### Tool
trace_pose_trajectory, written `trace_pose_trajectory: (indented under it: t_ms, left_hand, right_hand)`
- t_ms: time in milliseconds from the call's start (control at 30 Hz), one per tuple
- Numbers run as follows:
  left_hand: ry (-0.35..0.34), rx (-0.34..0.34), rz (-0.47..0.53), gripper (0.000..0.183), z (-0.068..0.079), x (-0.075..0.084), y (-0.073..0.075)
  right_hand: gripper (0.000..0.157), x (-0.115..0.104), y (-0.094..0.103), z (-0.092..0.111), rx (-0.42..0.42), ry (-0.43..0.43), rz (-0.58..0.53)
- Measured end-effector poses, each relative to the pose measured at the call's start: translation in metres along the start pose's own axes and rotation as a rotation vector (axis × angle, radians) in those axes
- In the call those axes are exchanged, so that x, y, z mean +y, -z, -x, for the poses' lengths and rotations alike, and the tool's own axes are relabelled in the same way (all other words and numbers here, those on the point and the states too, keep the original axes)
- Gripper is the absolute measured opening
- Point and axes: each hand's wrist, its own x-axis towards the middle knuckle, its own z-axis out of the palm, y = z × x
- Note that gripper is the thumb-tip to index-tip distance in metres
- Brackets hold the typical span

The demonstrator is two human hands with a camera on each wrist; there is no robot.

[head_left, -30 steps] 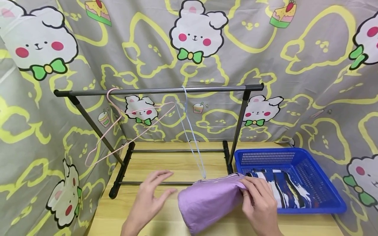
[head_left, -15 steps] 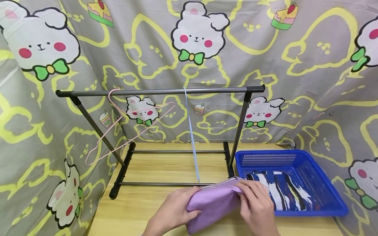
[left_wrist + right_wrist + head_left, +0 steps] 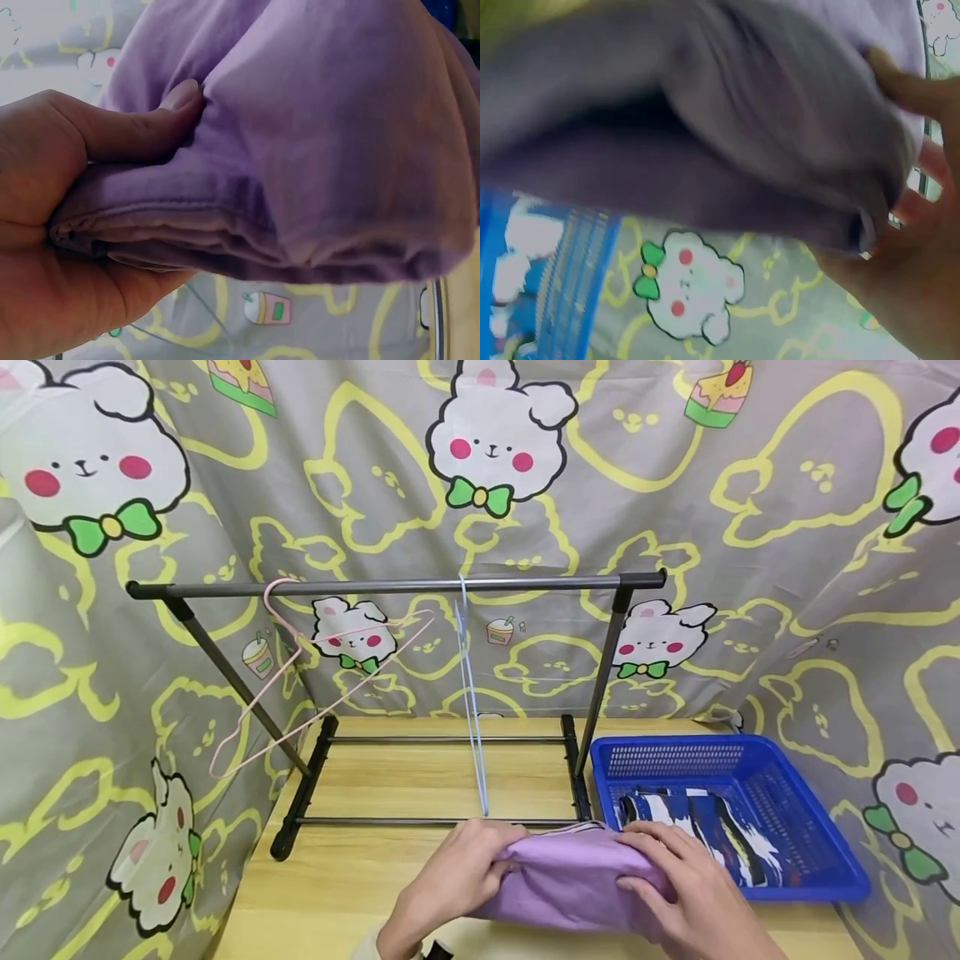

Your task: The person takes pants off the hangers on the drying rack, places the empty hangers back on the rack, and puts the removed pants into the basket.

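A folded piece of purple cloth clothing (image 3: pixel 570 885), its exact kind not clear, is held in both hands above the near part of the table. My left hand (image 3: pixel 461 872) pinches its left end; in the left wrist view the thumb presses on top of the layered purple cloth (image 3: pixel 337 135) with the fingers beneath. My right hand (image 3: pixel 693 881) grips the right end, thumb on the near side. Loose folds gape open in the right wrist view, where the right hand (image 3: pixel 915 255) holds the edge. Behind it, a light blue hanger (image 3: pixel 463 627) hangs edge-on from the rack.
A black and grey clothes rack (image 3: pixel 397 587) stands on the wooden table (image 3: pixel 337 885). From its bar's left part hangs a pink hanger (image 3: pixel 283 625). At right, a blue basket (image 3: pixel 810 891) contains folded blue-and-white patterned cloth (image 3: pixel 738 839). Printed curtains surround the table.
My left hand came from the left and took hold of the purple clothing's left end. The clothing has shifted right and levelled out. The blue hanger has swung on the bar.
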Motion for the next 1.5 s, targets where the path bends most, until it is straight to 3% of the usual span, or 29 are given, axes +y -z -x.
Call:
trace_pose_trajectory:
  t_ms: [67,133,200,333,433,567,700,800,900,967,1167,1367,1500]
  left_hand:
    - [-0.006,0.007,-0.012,0.02,-0.004,0.004,0.003]
    - [-0.019,0.009,-0.031,0.016,-0.009,0.01,0.004]
    - [-0.038,0.012,-0.05,0.012,-0.015,0.016,0.004]
    - [-0.093,0.03,-0.069,0.014,-0.029,0.028,0.0]
    - [-0.128,0.02,-0.075,0.013,-0.042,0.036,-0.006]
    - [-0.163,-0.053,-0.073,0.012,-0.063,0.044,-0.025]
    - [-0.162,-0.088,-0.096,0.015,-0.085,0.046,-0.045]
    - [-0.141,-0.101,-0.126,0.024,-0.104,0.046,-0.055]
    - [-0.133,-0.093,-0.163,0.032,-0.124,0.045,-0.069]
    - [-0.129,-0.08,-0.199,0.035,-0.136,0.044,-0.08]
    - [-0.109,-0.074,-0.359,0.066,-0.168,0.042,-0.11]
    - [-0.122,-0.071,-0.53,0.088,-0.18,0.039,-0.151]
    - [-0.093,-0.078,-0.627,0.082,-0.175,0.033,-0.179]
  right_hand:
    - [0.056,0.004,0.007,0.0,-0.069,0.005,0.028]
    - [0.062,0.01,0.014,0.002,-0.109,0.027,0.049]
    - [0.059,0.016,0.023,0.004,-0.118,0.036,0.053]
    - [0.028,0.031,0.045,0.006,-0.093,0.059,0.071]
    - [0.046,0.045,0.065,0.006,-0.077,0.069,0.112]
    - [0.05,0.069,0.09,0.009,-0.086,0.051,0.184]
    - [0.033,0.098,0.103,0.009,-0.115,0.055,0.228]
    - [0.036,0.114,0.106,0.007,-0.063,0.08,0.201]
    - [0.059,0.131,0.107,0.003,0.046,0.13,0.136]
    - [0.063,0.142,0.105,-0.001,0.112,0.162,0.101]
    - [0.069,0.174,0.108,-0.009,0.201,0.113,0.149]
    - [0.067,0.199,0.097,-0.004,0.266,0.077,0.204]
    - [0.056,0.213,0.08,0.008,0.223,0.062,0.307]
